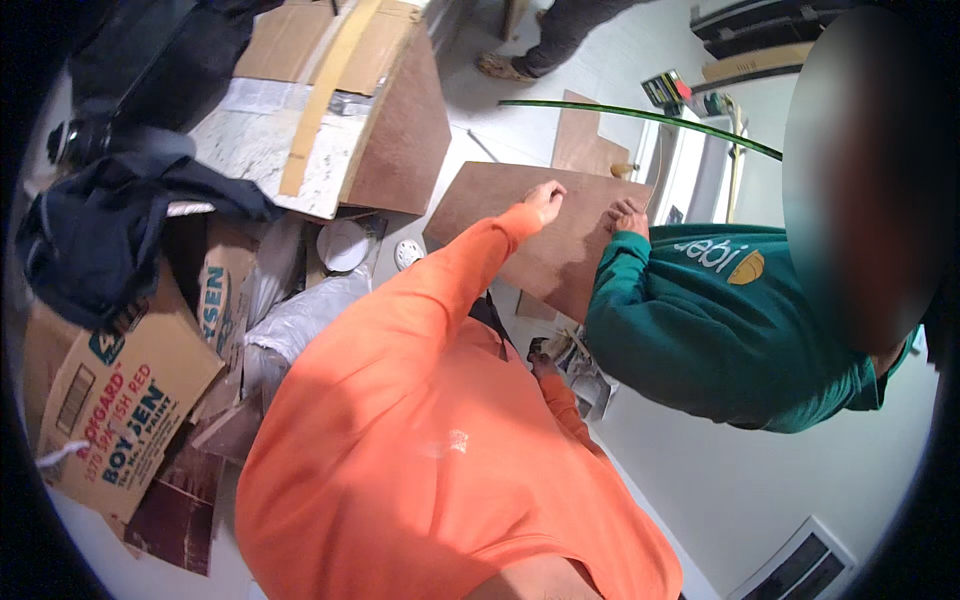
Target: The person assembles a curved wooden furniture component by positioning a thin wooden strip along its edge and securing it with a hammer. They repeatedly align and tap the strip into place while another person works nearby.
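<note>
My left hand [545, 202], at the end of an orange sleeve, is over a brown wooden board [505, 215], its fingers curled in. Whether anything small is between those fingers is too small to tell. Lower down, close to my body, my right hand [543, 365] is closed round a dark thing, partly hidden, whose kind I cannot make out. Across from me a co-worker in a green sweater [700, 310] rests a hand [627, 216] on the board's right side. A damp-looking darker patch shows on the board near that person's arm.
At the upper left stands a large box-shaped wooden piece [400, 130] with cardboard on top. Dark clothing [130, 225], a cardboard carton [130, 410] and plastic wrapping [310, 310] crowd the left. A long green-edged strip [640, 120] crosses behind the board. Another person's leg [560, 40] is beyond.
</note>
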The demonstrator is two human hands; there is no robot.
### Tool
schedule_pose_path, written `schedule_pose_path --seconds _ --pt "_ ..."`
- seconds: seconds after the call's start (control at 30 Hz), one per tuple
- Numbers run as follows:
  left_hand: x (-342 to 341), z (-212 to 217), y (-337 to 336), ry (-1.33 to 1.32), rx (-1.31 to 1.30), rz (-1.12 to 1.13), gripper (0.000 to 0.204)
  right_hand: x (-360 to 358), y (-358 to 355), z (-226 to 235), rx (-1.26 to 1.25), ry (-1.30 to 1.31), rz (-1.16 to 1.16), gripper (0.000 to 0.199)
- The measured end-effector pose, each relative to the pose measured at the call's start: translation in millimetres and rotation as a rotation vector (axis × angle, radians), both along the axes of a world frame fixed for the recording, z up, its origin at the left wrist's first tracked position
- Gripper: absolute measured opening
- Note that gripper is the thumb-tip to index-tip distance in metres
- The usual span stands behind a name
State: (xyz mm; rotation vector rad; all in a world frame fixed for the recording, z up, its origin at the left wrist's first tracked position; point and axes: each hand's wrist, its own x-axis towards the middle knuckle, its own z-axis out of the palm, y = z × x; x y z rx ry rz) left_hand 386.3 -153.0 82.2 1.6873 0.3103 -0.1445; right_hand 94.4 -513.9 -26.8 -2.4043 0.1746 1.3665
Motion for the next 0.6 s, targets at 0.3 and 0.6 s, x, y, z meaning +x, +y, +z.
schedule_pose_path --seconds 0.3,0.6 --pt "-83.6 -2.0 -97.0 -0.157 0.018 -0.29 0.033 -44.6 31.6 40.2 -0.158 0.163 -0.242 0.072" --pt "-138.3 -28.5 -132.6 -0.036 0.109 -0.525 0.041 -84.8 21.7 48.1 -0.113 0.072 -0.29 0.066"
